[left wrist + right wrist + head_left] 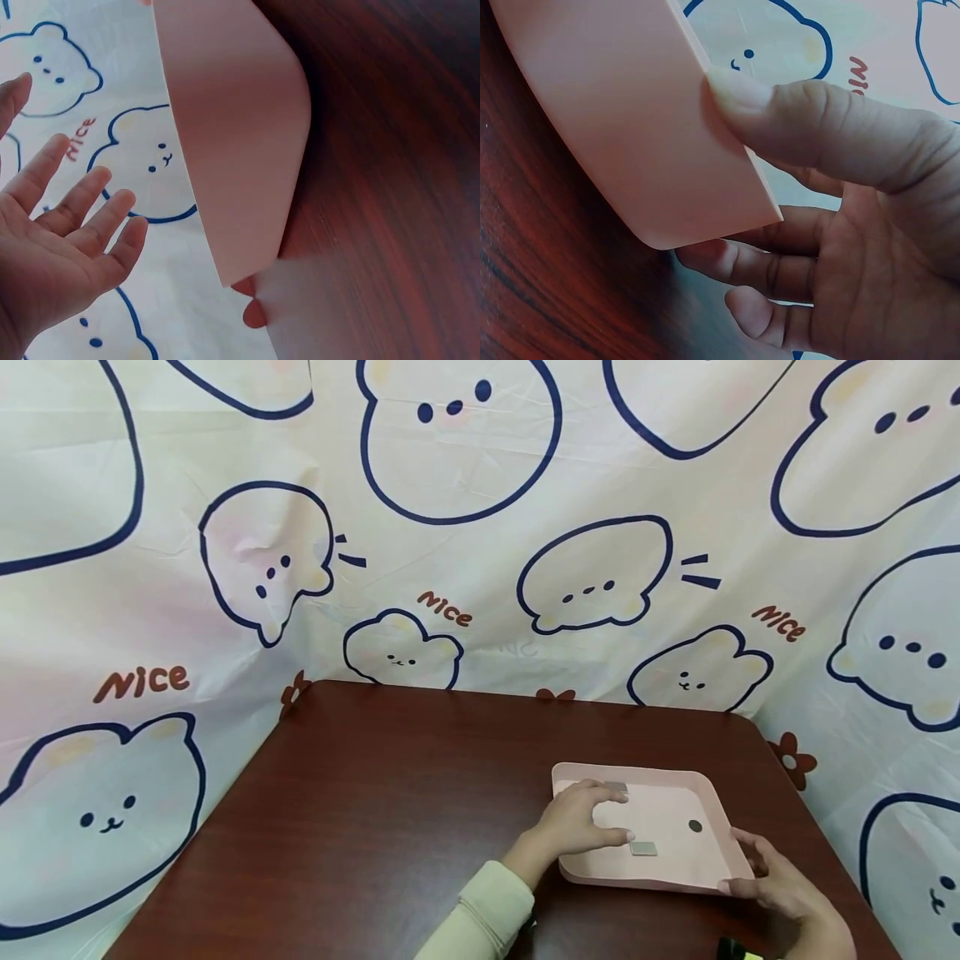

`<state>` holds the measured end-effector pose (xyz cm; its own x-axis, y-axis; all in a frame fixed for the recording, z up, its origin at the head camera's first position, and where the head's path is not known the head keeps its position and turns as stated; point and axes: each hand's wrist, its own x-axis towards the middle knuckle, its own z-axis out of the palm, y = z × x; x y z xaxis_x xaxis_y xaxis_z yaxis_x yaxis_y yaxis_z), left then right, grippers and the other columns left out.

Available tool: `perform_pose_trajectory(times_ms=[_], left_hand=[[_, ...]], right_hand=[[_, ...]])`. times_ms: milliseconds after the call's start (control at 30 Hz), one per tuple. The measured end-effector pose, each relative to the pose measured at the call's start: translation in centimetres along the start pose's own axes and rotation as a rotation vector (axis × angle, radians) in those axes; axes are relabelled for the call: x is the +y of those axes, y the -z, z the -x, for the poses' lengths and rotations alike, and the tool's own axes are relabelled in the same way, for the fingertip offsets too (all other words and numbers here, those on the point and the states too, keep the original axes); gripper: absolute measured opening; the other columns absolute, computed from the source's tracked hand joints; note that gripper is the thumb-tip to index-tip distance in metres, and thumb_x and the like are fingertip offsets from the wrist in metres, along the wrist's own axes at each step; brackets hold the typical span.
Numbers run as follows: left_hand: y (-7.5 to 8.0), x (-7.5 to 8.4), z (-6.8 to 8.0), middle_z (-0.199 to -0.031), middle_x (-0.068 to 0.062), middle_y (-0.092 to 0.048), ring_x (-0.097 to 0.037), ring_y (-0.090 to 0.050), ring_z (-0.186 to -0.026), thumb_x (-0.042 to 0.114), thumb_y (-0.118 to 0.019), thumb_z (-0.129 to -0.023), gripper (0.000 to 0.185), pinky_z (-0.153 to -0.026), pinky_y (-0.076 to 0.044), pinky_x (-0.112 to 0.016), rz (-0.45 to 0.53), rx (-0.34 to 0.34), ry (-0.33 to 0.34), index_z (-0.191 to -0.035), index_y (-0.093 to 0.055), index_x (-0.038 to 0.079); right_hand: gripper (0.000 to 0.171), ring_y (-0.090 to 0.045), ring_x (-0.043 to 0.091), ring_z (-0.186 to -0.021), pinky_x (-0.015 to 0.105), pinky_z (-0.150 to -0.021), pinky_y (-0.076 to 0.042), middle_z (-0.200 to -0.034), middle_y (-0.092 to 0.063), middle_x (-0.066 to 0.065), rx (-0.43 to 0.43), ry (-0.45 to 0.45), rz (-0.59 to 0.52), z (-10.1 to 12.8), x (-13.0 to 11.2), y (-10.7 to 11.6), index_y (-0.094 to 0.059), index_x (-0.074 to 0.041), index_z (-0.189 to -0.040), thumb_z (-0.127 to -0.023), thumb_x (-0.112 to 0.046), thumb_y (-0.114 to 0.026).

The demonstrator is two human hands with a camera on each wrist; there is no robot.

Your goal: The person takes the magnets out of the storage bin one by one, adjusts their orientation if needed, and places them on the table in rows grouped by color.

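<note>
Holding one pink tray [723,806], right-hand fingers [738,885]; left fingers [603,837] released over two squares [642,848].

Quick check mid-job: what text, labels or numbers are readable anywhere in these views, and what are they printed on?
"Nice" – printed in red-brown on the cartoon bear backdrop cloth, seen three times in the head view.
"Nice" – same cloth, left wrist view, seen sideways.
Red-brown letters on the cloth, right wrist view – cut off by the thumb of the right hand, not readable whole.
Pink tray, its small pieces, and the table: no text visible.
</note>
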<state>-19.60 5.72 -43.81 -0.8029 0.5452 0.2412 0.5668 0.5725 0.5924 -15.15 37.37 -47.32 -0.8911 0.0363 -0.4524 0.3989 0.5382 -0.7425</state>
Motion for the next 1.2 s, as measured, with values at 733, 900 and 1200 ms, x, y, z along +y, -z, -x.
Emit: perform_pose_trajectory(times_ms=[733,900,1200], left_hand=[[-3.7,0.1,-3.3,-0.114,0.011,-0.06,-0.004,-0.051,-0.107,0.035,-0.079,-0.071,0.049,-0.081,-0.04,-0.018,0.062,-0.16,0.112,-0.116,-0.066,0.022],[-4.3,0.4,-4.3,-0.111,0.011,-0.062,-0.003,-0.053,-0.101,0.034,-0.079,-0.07,0.045,-0.079,-0.04,-0.018,0.059,-0.194,0.159,-0.113,-0.068,0.026],[-5.7,0.1,-5.4,-0.094,0.014,-0.063,-0.002,-0.053,-0.098,0.031,-0.082,-0.068,0.037,-0.08,-0.04,-0.017,0.033,-0.254,0.288,-0.104,-0.072,0.024]], right_hand=[[0.097,-0.046,0.039,-0.106,0.048,-0.076,-0.043,-0.131,-0.029,0.04,-0.009,0.029,0.01,0.1,0.1,0.0,-0.008,0.0,-0.144,-0.078,-0.022,-0.075],[0.1,-0.043,0.041,-0.107,0.048,-0.077,-0.041,-0.133,-0.027,0.039,-0.001,-0.003,-0.002,0.0,0.2,0.1,-0.008,-0.002,-0.145,-0.076,-0.024,-0.077],[0.098,-0.048,0.034,-0.102,0.047,-0.074,-0.042,-0.124,-0.041,0.034,0.007,0.009,-0.019,0.0,0.3,0.0,-0.01,-0.004,-0.146,-0.076,-0.022,-0.076]])
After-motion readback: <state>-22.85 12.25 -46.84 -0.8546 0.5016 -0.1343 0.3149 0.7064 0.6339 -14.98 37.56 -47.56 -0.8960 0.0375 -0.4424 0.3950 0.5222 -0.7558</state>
